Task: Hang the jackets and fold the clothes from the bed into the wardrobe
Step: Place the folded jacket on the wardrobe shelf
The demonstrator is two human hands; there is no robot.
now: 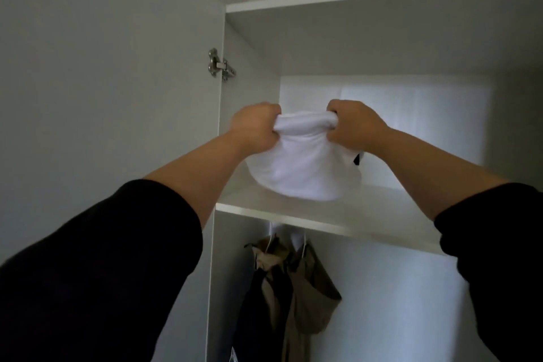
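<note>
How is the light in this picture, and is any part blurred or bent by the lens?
Head view: dim overall; the brightest patch is the back wall of the wardrobe behind the white cloth held by the left hand and right hand. The jackets below the shelf sit in shadow. The image is soft, and the shelf edges slant from the wide lens.

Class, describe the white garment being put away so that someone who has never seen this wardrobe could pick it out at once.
Start at the open wardrobe and find its shelf above the hanging jackets. Just over that shelf, the left hand and right hand grip the top edge of a folded white garment. It is the only white, folded item; the jackets below are tan and dark and hang.
</note>
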